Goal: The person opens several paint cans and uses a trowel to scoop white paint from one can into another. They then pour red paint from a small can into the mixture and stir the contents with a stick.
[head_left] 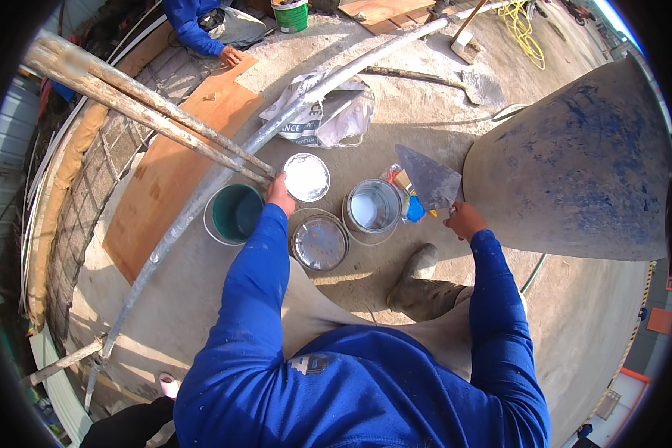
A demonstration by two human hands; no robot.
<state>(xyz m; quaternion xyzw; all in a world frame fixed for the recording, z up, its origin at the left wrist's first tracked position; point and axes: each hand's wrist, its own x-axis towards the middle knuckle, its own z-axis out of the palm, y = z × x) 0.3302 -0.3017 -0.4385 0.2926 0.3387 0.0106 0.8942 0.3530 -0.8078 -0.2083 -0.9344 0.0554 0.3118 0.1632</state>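
The right hand (464, 222) is closed on a grey, triangular-bladed metal trowel (429, 178), held beside the large, grey, tapered drum (560, 164). The left hand (281, 198) meets a white, silver-rimmed round lid (306, 178); finger opening cannot be determined. Advisable: steady lid, level blade.

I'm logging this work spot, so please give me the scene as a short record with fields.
Left hand: at the white lid's edge; grip unclear
Right hand: holding a trowel
Containers: green bucket, open tin, silver-topped tin
Right side: large grey drum
Beyond: bag, shovel
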